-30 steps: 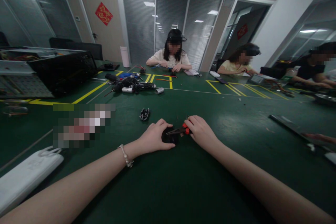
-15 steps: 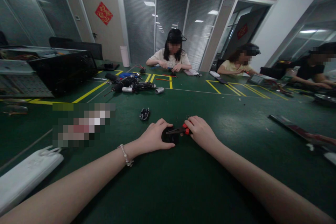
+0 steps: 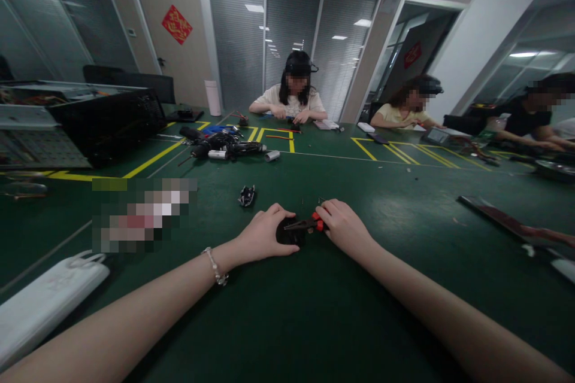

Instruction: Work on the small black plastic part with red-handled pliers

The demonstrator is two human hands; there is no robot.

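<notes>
My left hand (image 3: 263, 233) is curled over a small black object (image 3: 287, 234) on the green table (image 3: 314, 311), holding it down. My right hand (image 3: 344, 224) grips red-handled pliers (image 3: 308, 224), whose metal jaws point left onto the black object. A small black part (image 3: 247, 195) lies on the table just beyond my left hand. A bracelet sits on my left wrist.
A pile of black tools and cylinders (image 3: 224, 146) lies further back, with a black case (image 3: 108, 122) at the left. A white device (image 3: 45, 302) sits near left. Three other people (image 3: 294, 96) work at the far and right sides. A dark flat strip (image 3: 503, 218) lies at right.
</notes>
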